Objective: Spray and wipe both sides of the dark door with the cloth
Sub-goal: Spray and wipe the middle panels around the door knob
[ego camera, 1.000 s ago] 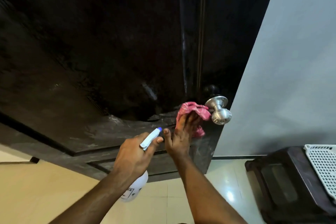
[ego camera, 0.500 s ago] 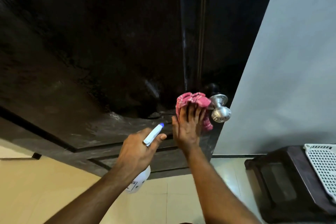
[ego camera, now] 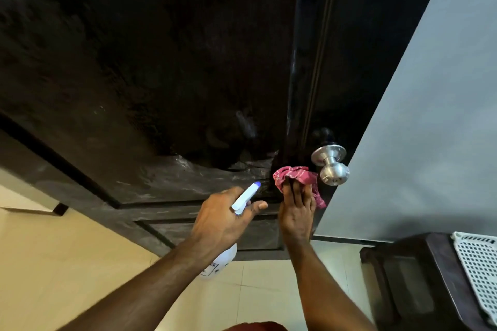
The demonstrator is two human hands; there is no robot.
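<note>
Now | dark door [ego camera: 161, 75] streaked low | cream tiled floor [ego camera: 67, 263] | grey wall [ego camera: 430, 129]

Pale grey wall [ego camera: 430, 115], glossy cream floor tiles [ego camera: 80, 263], dark stool [ego camera: 403, 290] with white basket [ego camera: 478, 271]

The door [ego camera: 161, 75] looks like dark wood with a glossy finish, and its lower panel is streaked with cloudy wet smears. The cloth [ego camera: 293, 173] is crumpled pink woven fabric. The knob [ego camera: 332, 166] is brushed silver metal. The spray bottle [ego camera: 246, 197] is smooth white plastic. The floor [ego camera: 80, 263] is glossy cream tile, the wall [ego camera: 430, 129] matt grey, and the basket [ego camera: 478, 269] white perforated plastic.
</note>
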